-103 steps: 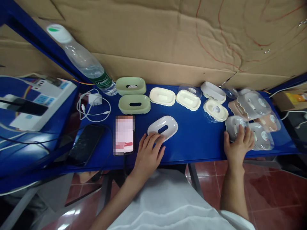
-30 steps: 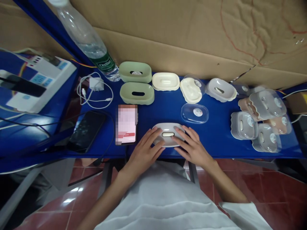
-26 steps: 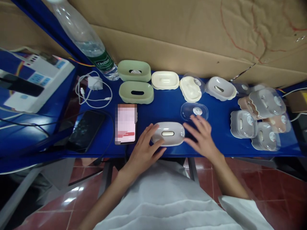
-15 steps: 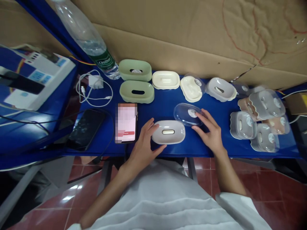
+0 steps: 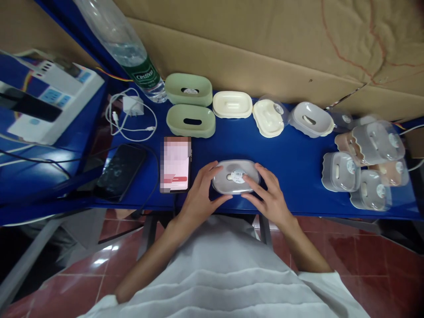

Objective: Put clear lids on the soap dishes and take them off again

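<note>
A grey oval soap box (image 5: 221,184) sits near the table's front edge, with a clear plastic lid (image 5: 237,177) lying over its top. The lid carries a round white sticker, and a pale slot shows through it. My left hand (image 5: 198,190) grips the left end of the box, fingers behind and thumb in front. On the other end my right hand (image 5: 270,194) holds the lid's rim, one finger near the sticker. I cannot tell whether the lid is fully seated.
Two green soap boxes (image 5: 191,127) and cream trays (image 5: 232,105) line the back, beside another grey box (image 5: 310,118). Several lidded boxes (image 5: 341,172) are stacked at right. A lit phone (image 5: 177,165), dark phone (image 5: 123,172), charger cable (image 5: 155,119), bottle (image 5: 144,73) and power strip (image 5: 62,106) stand left.
My right hand has brought the clear lid leftward from behind and right of the grey soap box onto its top. My left hand has kept its grip on the box.
</note>
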A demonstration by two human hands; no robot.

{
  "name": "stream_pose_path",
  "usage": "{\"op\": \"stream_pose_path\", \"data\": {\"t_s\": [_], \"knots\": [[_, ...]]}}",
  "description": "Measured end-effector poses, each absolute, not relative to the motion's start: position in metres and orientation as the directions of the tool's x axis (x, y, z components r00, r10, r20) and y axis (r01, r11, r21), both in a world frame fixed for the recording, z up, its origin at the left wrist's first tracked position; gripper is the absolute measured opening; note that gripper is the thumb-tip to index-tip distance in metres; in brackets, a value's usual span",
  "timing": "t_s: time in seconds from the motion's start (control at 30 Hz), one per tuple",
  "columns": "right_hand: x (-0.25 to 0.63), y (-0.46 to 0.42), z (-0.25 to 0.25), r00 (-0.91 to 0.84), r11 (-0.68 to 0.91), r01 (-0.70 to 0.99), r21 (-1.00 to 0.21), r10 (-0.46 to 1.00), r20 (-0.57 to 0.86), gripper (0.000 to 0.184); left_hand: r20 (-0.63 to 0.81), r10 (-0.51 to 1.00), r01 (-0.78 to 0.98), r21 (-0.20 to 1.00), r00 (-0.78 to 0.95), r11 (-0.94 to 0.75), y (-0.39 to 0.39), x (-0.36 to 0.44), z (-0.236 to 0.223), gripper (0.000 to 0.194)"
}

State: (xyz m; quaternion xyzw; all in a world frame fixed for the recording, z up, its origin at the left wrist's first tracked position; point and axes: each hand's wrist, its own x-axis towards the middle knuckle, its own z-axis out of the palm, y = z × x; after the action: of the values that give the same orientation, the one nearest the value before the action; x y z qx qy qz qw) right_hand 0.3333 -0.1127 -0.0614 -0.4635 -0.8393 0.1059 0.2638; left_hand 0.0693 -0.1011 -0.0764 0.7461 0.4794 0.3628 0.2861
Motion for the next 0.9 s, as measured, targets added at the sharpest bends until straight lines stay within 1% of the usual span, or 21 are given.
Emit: {"op": "stream_pose_path", "data": {"t_s": [0.1, 0.23, 0.37, 0.47, 0.57, 0.63, 0.7, 0.73, 0.8, 0.87, 0.9], "knots": [[0.335, -0.112, -0.061, -0.443, 0.534, 0.716, -0.448, 0.845, 0.300, 0.084, 0.214, 0.936, 0.529, 0.780, 0.278, -0.335, -0.101, 0.068, -0.072, 0.078], [0.334, -0.109, -0.060, -0.456, 0.497, 0.708, -0.502, 0.864, 0.212, 0.079, 0.185, 0.944, 0.539, 0.783, 0.274, -0.310, -0.098, 0.068, -0.069, 0.078], [0.341, -0.113, -0.061, -0.407, 0.460, 0.734, -0.499, 0.887, 0.219, 0.070, 0.123, 0.938, 0.525, 0.801, 0.325, -0.287, -0.101, 0.070, -0.070, 0.085], [0.368, -0.120, -0.064, -0.280, 0.380, 0.811, -0.444, 0.919, 0.277, 0.064, 0.048, 0.937, 0.522, 0.820, 0.347, -0.235, -0.106, 0.072, -0.071, 0.088], [0.405, -0.124, -0.066, -0.089, 0.221, 0.905, -0.363, 0.933, 0.348, 0.061, 0.006, 0.933, 0.519, 0.830, 0.360, -0.206, -0.110, 0.073, -0.070, 0.081], [0.421, -0.120, -0.063, 0.012, 0.093, 0.960, -0.265, 0.928, 0.371, 0.070, 0.014, 0.929, 0.514, 0.830, 0.371, -0.218, -0.109, 0.073, -0.068, 0.076], [0.422, -0.109, -0.057, 0.058, 0.013, 0.985, -0.172, 0.914, 0.401, 0.078, 0.033, 0.923, 0.513, 0.824, 0.383, -0.242, -0.109, 0.074, -0.066, 0.070], [0.417, -0.100, -0.054, 0.050, 0.016, 0.988, -0.155, 0.909, 0.414, 0.078, 0.041, 0.921, 0.515, 0.818, 0.388, -0.254, -0.109, 0.075, -0.065, 0.068], [0.397, -0.077, -0.048, -0.031, 0.113, 0.977, -0.182, 0.915, 0.402, 0.067, 0.057, 0.918, 0.525, 0.806, 0.392, -0.274, -0.110, 0.076, -0.063, 0.065], [0.373, -0.050, -0.047, -0.143, 0.227, 0.949, -0.221, 0.929, 0.342, 0.058, 0.071, 0.917, 0.534, 0.794, 0.392, -0.290, -0.112, 0.076, -0.063, 0.062], [0.363, -0.036, -0.049, -0.182, 0.258, 0.939, -0.227, 0.934, 0.307, 0.057, 0.080, 0.917, 0.537, 0.790, 0.391, -0.297, -0.114, 0.075, -0.063, 0.061]]}}
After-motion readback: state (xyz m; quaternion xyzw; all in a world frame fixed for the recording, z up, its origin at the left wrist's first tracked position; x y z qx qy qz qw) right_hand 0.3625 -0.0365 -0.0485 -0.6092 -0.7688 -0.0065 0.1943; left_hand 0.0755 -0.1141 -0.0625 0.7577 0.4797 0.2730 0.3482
